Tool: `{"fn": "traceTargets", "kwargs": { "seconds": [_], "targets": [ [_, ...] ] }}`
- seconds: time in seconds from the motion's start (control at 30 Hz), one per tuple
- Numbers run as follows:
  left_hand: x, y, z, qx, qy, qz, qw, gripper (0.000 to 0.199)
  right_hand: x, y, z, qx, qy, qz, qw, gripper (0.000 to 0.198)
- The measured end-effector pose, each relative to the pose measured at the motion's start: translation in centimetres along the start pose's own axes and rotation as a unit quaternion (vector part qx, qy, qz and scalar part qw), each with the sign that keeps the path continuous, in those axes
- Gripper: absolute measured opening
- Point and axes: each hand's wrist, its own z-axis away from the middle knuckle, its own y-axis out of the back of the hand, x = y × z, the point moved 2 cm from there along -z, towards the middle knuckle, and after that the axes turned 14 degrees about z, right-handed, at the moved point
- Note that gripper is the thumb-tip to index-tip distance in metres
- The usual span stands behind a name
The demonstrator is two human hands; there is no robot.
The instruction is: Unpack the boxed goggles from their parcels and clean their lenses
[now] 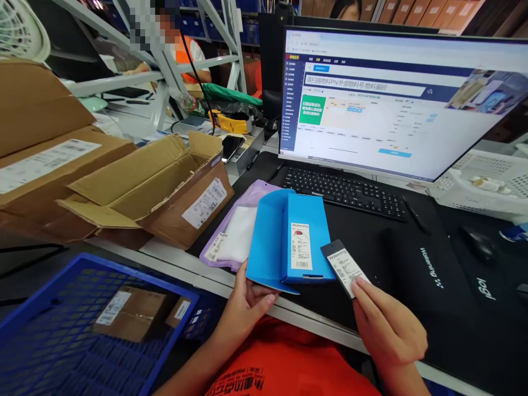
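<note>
My left hand (249, 294) grips the lower left corner of a blue cardboard box (307, 220), its fingers partly under the open flap. A white "Wakening" label with a small red picture is stuck on the box. Between the thumb and fingers of my right hand (385, 316) is a dark, flat hang tag (342, 267) with a white "Wakening" label, tilted just right of the box. Partly beneath the blue box lies a purple plastic bag (223, 239) with something white inside.
An open brown carton (185, 192) and a larger carton (49, 170) stand at left, above a blue crate (136, 264). Behind the box are a keyboard (346, 190) and a monitor (371, 110). A mouse (478, 243) and a white basket (487, 179) are at right. Another person sits beyond the frame.
</note>
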Motion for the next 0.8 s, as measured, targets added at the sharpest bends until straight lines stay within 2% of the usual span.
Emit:
{"fn": "traceTargets", "kwargs": {
  "seconds": [0.17, 0.23, 0.43, 0.57, 0.8],
  "targets": [
    [-0.3, -0.3, -0.1, 0.004, -0.011, -0.022, 1.0, 0.104, -0.6, -0.5, 0.4, 0.011, -0.005, -0.019, 1.0, 0.048],
    [-0.2, -0.4, -0.3, 0.005, -0.009, -0.028, 1.0, 0.105, -0.8, -0.5, 0.1, 0.014, 0.0, -0.044, 0.999, 0.046],
    [0.0, -0.3, -0.4, 0.013, -0.008, -0.018, 1.0, 0.106, -1.2, -1.0, 0.1, -0.008, -0.057, -0.104, 0.993, 0.061],
    [-0.1, 0.0, -0.4, 0.013, 0.004, -0.02, 1.0, 0.105, -1.4, -1.5, 0.6, 0.02, -0.066, -0.147, 0.987, 0.074],
    [-0.2, 0.3, -0.5, 0.014, 0.005, -0.034, 0.999, 0.109, -1.6, -1.6, -0.1, -0.01, -0.057, -0.084, 0.995, 0.042]
  ]
}}
